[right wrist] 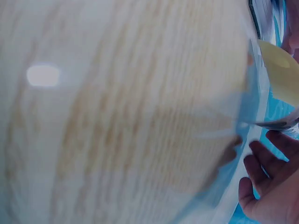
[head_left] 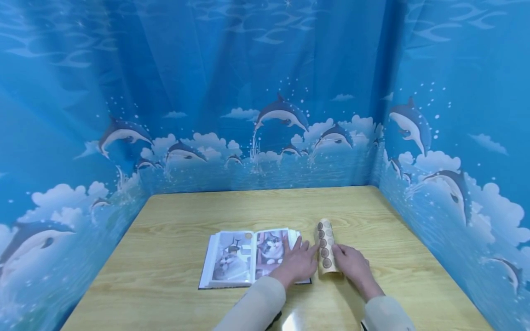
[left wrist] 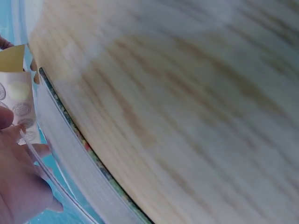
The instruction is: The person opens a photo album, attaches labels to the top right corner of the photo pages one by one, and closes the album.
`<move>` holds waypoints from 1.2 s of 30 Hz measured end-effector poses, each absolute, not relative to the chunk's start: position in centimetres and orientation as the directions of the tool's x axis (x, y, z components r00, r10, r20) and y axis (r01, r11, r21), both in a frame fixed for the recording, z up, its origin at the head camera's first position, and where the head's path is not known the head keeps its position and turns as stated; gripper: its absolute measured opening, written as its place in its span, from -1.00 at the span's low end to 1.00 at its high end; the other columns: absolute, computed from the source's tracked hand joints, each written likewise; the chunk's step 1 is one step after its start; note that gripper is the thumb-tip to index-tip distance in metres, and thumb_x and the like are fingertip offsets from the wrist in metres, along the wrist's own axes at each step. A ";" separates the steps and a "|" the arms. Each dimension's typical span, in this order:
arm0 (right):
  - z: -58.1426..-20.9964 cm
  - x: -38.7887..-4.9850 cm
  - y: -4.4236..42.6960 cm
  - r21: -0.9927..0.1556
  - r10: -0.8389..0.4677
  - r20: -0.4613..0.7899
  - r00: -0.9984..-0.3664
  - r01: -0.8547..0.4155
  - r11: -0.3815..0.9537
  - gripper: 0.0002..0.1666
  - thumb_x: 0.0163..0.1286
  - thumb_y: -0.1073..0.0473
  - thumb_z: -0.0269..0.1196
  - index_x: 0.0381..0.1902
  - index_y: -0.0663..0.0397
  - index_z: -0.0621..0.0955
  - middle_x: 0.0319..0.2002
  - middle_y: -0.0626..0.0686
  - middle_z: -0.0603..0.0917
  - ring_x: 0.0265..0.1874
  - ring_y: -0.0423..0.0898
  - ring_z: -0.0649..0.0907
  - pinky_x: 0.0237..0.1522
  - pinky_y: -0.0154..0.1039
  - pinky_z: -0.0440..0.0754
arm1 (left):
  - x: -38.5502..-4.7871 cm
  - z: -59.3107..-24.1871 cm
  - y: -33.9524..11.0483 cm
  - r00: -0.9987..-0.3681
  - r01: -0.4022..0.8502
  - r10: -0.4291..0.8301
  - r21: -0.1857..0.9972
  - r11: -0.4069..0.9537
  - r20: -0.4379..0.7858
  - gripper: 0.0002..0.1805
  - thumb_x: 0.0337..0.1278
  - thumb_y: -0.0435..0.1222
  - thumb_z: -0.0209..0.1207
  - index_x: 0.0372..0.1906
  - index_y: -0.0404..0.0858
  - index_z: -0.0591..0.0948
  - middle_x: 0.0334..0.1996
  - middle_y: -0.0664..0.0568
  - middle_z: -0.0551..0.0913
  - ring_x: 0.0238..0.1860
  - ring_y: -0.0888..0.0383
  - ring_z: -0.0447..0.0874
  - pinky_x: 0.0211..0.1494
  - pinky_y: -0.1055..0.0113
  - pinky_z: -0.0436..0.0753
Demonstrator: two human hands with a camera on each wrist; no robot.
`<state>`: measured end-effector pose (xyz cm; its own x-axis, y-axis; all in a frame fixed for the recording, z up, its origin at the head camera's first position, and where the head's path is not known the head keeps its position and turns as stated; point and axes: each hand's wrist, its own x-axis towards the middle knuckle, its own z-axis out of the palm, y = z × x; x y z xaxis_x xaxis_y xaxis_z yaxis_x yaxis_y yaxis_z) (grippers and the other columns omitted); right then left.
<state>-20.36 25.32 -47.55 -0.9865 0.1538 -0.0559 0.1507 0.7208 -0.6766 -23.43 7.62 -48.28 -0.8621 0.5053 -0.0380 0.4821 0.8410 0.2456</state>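
A photo album [head_left: 231, 269] lies spread with cat pictures on both pages. Across its right page rests my left hand [head_left: 297, 264], fingers spread, the nearest finger reaching to the side of a curled sheet of round brown stickers [head_left: 325, 243]. My right hand [head_left: 352, 264] pinches the sheet's right edge between thumb and fingers. A round sticker [head_left: 248, 235] shows at the top of the left page. In the left wrist view, the left hand [left wrist: 21, 172] is beside the album's page edges. The right wrist view shows the right fingers [right wrist: 268, 161] bent under the sheet [right wrist: 279, 70].
The wooden table [head_left: 174, 216] extends around the album and sheet. Blue curtains [head_left: 232, 92] printed with dolphins stand behind it and at both sides. A bright reflection shows at the table's near side.
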 end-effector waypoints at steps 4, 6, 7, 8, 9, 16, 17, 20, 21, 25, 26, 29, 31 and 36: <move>-47.5 -20.3 25.2 -0.747 0.169 -0.090 -0.982 0.178 0.640 -0.23 0.59 -0.22 -0.14 0.33 0.37 0.40 0.28 0.41 0.44 0.27 0.41 0.40 0.29 0.35 0.28 | -23.5 -48.1 7.6 -0.866 0.463 0.501 0.360 0.810 -0.013 -0.42 0.48 -0.04 -0.29 0.54 0.07 0.20 0.43 0.19 0.34 0.50 -0.01 0.13 0.48 -0.27 -0.37; -47.5 -20.2 25.1 -0.766 0.174 -0.089 -0.981 0.179 0.617 -0.23 0.59 -0.21 -0.14 0.34 0.38 0.39 0.30 0.41 0.42 0.30 0.41 0.36 0.31 0.34 0.25 | -23.5 -48.1 7.6 -0.867 0.451 0.498 0.405 0.795 -0.010 -0.41 0.46 -0.05 -0.28 0.54 0.03 0.21 0.42 0.25 0.35 0.48 0.03 0.17 0.48 -0.26 -0.38; -47.5 -20.2 25.1 -0.773 0.176 -0.086 -0.981 0.177 0.610 -0.23 0.59 -0.21 -0.13 0.34 0.37 0.39 0.30 0.41 0.42 0.30 0.41 0.37 0.31 0.33 0.26 | -23.5 -48.1 7.5 -0.868 0.447 0.497 0.420 0.790 -0.011 -0.41 0.46 -0.05 -0.28 0.53 0.02 0.22 0.41 0.28 0.35 0.48 0.05 0.19 0.48 -0.26 -0.38; -47.5 -20.2 25.1 -0.781 0.175 -0.088 -0.981 0.176 0.599 -0.23 0.58 -0.21 -0.12 0.35 0.37 0.38 0.30 0.41 0.42 0.30 0.41 0.36 0.31 0.34 0.25 | -23.5 -48.1 7.5 -0.868 0.443 0.496 0.429 0.787 -0.013 -0.40 0.46 -0.05 -0.29 0.53 0.02 0.22 0.42 0.28 0.34 0.48 0.07 0.19 0.48 -0.26 -0.37; -47.5 -20.2 25.1 -0.789 0.173 -0.089 -0.981 0.175 0.590 -0.23 0.58 -0.21 -0.11 0.35 0.37 0.37 0.30 0.42 0.42 0.29 0.41 0.37 0.31 0.34 0.26 | -23.5 -48.1 7.5 -0.869 0.438 0.494 0.439 0.784 -0.014 -0.41 0.47 -0.04 -0.29 0.53 0.01 0.22 0.42 0.27 0.34 0.48 0.07 0.19 0.48 -0.25 -0.37; -47.4 -20.3 25.4 -0.809 0.190 -0.072 -0.979 0.169 0.563 -0.17 0.56 -0.27 -0.10 0.38 0.37 0.33 0.31 0.44 0.40 0.29 0.41 0.36 0.30 0.32 0.30 | -23.7 -47.4 7.2 -0.877 0.434 0.476 0.527 0.731 0.062 -0.43 0.50 0.00 -0.10 0.49 -0.06 0.30 0.32 0.11 0.50 0.38 0.08 0.36 0.52 -0.20 -0.16; -47.4 -20.3 25.5 -0.808 0.194 -0.068 -0.979 0.168 0.564 -0.16 0.56 -0.27 -0.10 0.39 0.37 0.33 0.31 0.45 0.39 0.29 0.41 0.36 0.30 0.31 0.30 | -23.7 -47.3 7.1 -0.879 0.433 0.470 0.546 0.718 0.078 -0.43 0.49 -0.01 -0.06 0.47 -0.08 0.33 0.29 0.10 0.53 0.35 0.08 0.41 0.52 -0.18 -0.09; -47.5 -20.5 25.5 -0.812 0.204 -0.071 -0.977 0.175 0.557 -0.13 0.55 -0.30 -0.11 0.39 0.38 0.32 0.31 0.45 0.39 0.29 0.40 0.37 0.30 0.29 0.31 | -24.0 -46.9 7.0 -0.884 0.430 0.445 0.614 0.662 0.141 -0.48 0.45 -0.08 0.04 0.39 -0.18 0.44 0.18 0.02 0.62 0.24 0.04 0.54 0.46 -0.02 0.26; -47.5 -20.5 25.5 -0.814 0.206 -0.072 -0.976 0.177 0.554 -0.13 0.55 -0.30 -0.11 0.39 0.38 0.32 0.31 0.46 0.39 0.29 0.41 0.37 0.30 0.29 0.31 | -24.1 -46.9 7.0 -0.888 0.424 0.432 0.638 0.643 0.155 -0.50 0.44 -0.11 0.06 0.36 -0.21 0.47 0.15 0.00 0.64 0.20 0.03 0.57 0.41 0.03 0.36; -47.4 -20.6 25.4 -0.820 0.210 -0.076 -0.975 0.181 0.543 -0.12 0.54 -0.31 -0.09 0.40 0.38 0.31 0.31 0.46 0.38 0.28 0.40 0.38 0.30 0.27 0.33 | -24.6 -46.7 6.8 -0.907 0.383 0.376 0.739 0.554 0.188 -0.56 0.35 -0.25 0.15 0.27 -0.31 0.54 0.01 -0.06 0.72 -0.03 0.09 0.69 0.08 0.26 0.64; -47.4 -20.6 25.4 -0.820 0.209 -0.076 -0.975 0.181 0.543 -0.12 0.54 -0.31 -0.08 0.40 0.38 0.30 0.31 0.46 0.38 0.28 0.40 0.38 0.30 0.27 0.33 | -24.7 -46.7 6.8 -0.912 0.372 0.364 0.759 0.534 0.191 -0.56 0.32 -0.28 0.17 0.26 -0.33 0.54 -0.04 -0.06 0.73 -0.13 0.14 0.70 -0.01 0.32 0.66; -47.3 -20.6 25.3 -0.823 0.208 -0.072 -0.976 0.176 0.540 -0.14 0.54 -0.28 -0.05 0.39 0.39 0.30 0.28 0.47 0.40 0.25 0.39 0.42 0.28 0.26 0.36 | -24.9 -46.6 6.7 -0.926 0.331 0.329 0.816 0.473 0.186 -0.54 0.26 -0.35 0.20 0.24 -0.38 0.54 -0.19 -0.02 0.74 -0.37 0.29 0.60 -0.26 0.44 0.63; -47.3 -20.6 25.3 -0.822 0.209 -0.067 -0.976 0.173 0.542 -0.15 0.54 -0.25 -0.03 0.39 0.40 0.31 0.26 0.47 0.43 0.22 0.37 0.45 0.26 0.26 0.39 | -24.9 -46.5 6.6 -0.936 0.299 0.307 0.849 0.435 0.172 -0.52 0.23 -0.38 0.21 0.25 -0.40 0.52 -0.25 0.01 0.73 -0.43 0.33 0.54 -0.34 0.46 0.60; -47.3 -20.6 25.2 -0.821 0.218 -0.069 -0.974 0.180 0.542 -0.16 0.52 -0.23 0.01 0.39 0.40 0.30 0.22 0.44 0.48 0.16 0.30 0.51 0.22 0.23 0.43 | -24.9 -46.1 6.6 -0.960 0.177 0.266 0.922 0.343 0.085 -0.44 0.23 -0.41 0.22 0.33 -0.39 0.44 -0.27 0.07 0.71 -0.32 0.18 0.65 -0.31 0.43 0.64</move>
<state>-20.65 25.22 -47.35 -0.9735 0.2179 -0.0693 0.1798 0.5420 -0.8210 -24.91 6.58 -46.14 -0.9601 0.2664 0.0846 0.1766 0.3433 0.9225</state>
